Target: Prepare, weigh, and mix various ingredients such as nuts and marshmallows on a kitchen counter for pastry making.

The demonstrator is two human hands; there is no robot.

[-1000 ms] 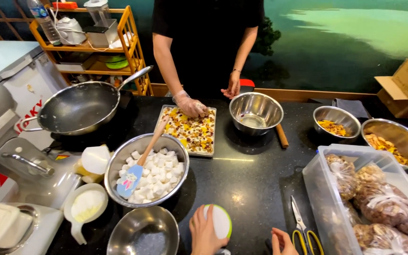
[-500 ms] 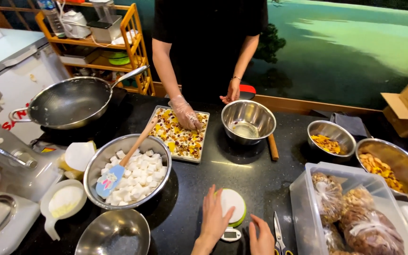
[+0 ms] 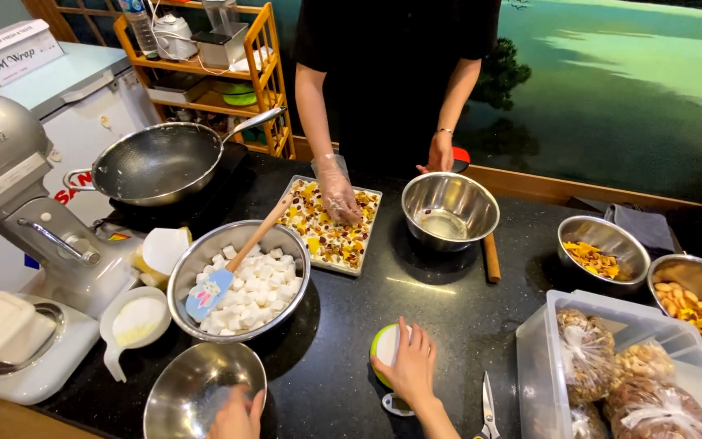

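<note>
While the right hand (image 3: pixel 410 367) lies flat on the green-rimmed lid (image 3: pixel 385 360) and the left hand (image 3: pixel 236 415) grips the empty steel bowl (image 3: pixel 197 392) at lower frame, the bowl could skid on the glossy tabletop (image 3: pixel 448 301)

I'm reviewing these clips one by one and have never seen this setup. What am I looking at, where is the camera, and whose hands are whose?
There is no machine: a person wears a camera on the head, looking down at a black counter. The two bare hands at the bottom edge are the wearer's. The left hand touches the rim of an empty steel bowl; the right hand rests on a small round green-and-white object, whose kind I cannot tell. Across the counter stands a second person, whose gloved hand presses on a tray of mixed pieces. Also there: a bowl of white cubes with a spatula, a wok, scissors and a stand mixer.
</note>
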